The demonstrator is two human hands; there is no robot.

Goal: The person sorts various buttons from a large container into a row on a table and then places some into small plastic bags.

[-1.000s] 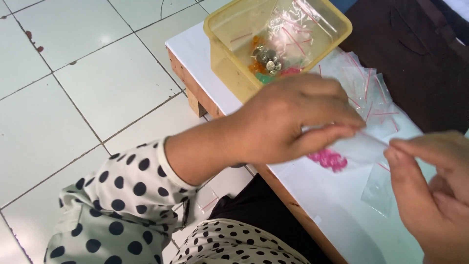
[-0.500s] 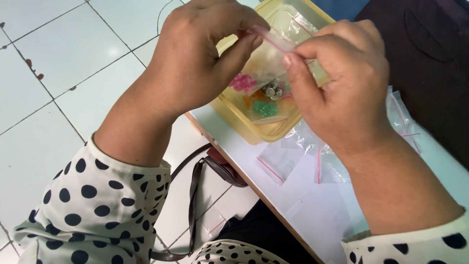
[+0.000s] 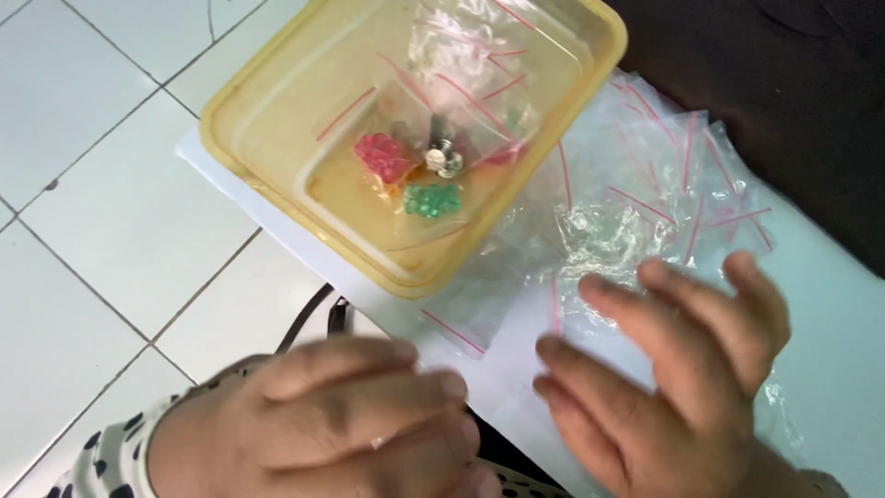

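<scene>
Right hand (image 3: 673, 387), fingers spread and empty, hovers over clear bags (image 3: 645, 194) beside a yellow tub (image 3: 277, 83); left hand (image 3: 341, 424) loosely curled, holding nothing visible.

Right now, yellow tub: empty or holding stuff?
Holding stuff: the yellow tub has clear zip bags plus pink beads and green beads inside.

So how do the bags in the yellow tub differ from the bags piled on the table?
The bags in the yellow tub hold small coloured pieces, pink and green; the pile on the table looks empty. The tub's bags are few; the pile is many, overlapping, under the right hand's fingertips. Both are clear with red strips.
</scene>
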